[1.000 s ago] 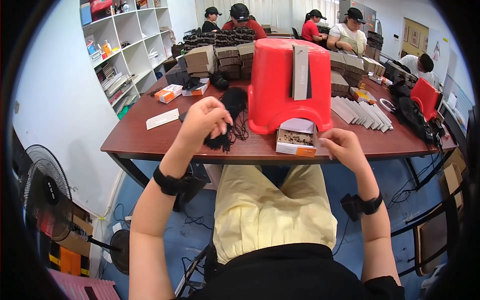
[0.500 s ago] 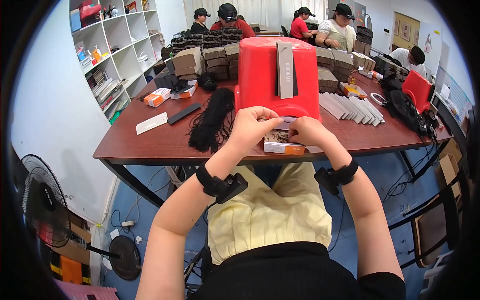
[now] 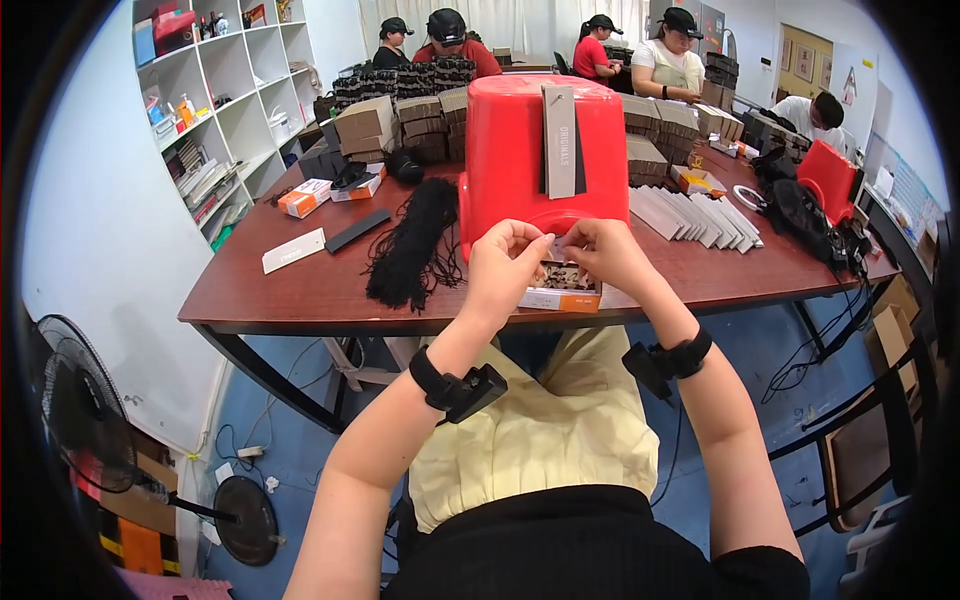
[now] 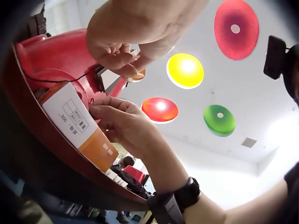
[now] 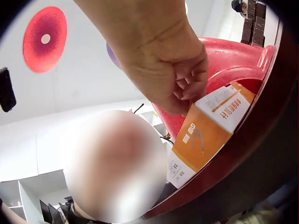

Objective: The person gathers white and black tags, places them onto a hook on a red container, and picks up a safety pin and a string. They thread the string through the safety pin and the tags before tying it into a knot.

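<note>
Both hands meet over an open small box [image 3: 560, 300] of dark pins at the table's front edge. My left hand [image 3: 503, 268] pinches a thin black cord [image 4: 56, 81] between thumb and forefinger. Close beside it, the fingertips of my right hand [image 3: 607, 252] pinch a small dark pin [image 4: 91, 101]. A red plastic stool [image 3: 500, 150] stands behind the box, with a grey tag [image 3: 562, 145] and a black one against its side. To the left lies a bundle of black cords [image 3: 412, 245]. The left hand is blurred in the right wrist view.
A light tag [image 3: 294, 251] and a black tag [image 3: 358, 230] lie at the table's left. Fanned light tags [image 3: 697, 217] lie right of the stool. Stacked brown bundles [image 3: 425, 125] stand behind, with several people beyond. A fan [image 3: 85, 400] stands on the floor at left.
My left hand has come right from above the cord bundle to the box. The right hand has moved in over the box, reached into it, and lifted slightly toward the left fingertips.
</note>
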The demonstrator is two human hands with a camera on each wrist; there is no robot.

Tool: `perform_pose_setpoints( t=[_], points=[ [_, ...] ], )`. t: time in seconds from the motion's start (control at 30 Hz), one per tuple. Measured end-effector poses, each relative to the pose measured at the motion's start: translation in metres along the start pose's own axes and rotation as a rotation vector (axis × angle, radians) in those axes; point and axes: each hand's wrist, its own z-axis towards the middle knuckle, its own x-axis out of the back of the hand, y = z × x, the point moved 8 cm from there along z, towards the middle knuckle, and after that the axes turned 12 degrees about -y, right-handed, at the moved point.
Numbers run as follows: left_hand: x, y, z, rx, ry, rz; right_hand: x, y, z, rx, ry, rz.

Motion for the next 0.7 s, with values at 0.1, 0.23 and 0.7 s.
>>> perform_pose_setpoints(
  t=[0.1, 0.23, 0.7],
  points=[
    [0.0, -0.01, 0.002, -0.031, -0.001, -0.047, -0.003, -0.004, -0.005, -0.025, -0.003, 0.072],
    [-0.003, -0.01, 0.001, -0.067, 0.025, -0.006, 0.001, -0.005, -0.011, 0.008, 0.058, 0.12],
    [-0.001, -0.003, -0.019, -0.171, 0.124, 0.366, -0.002, -0.015, -0.037, 0.112, 0.274, 0.484]
  ],
)
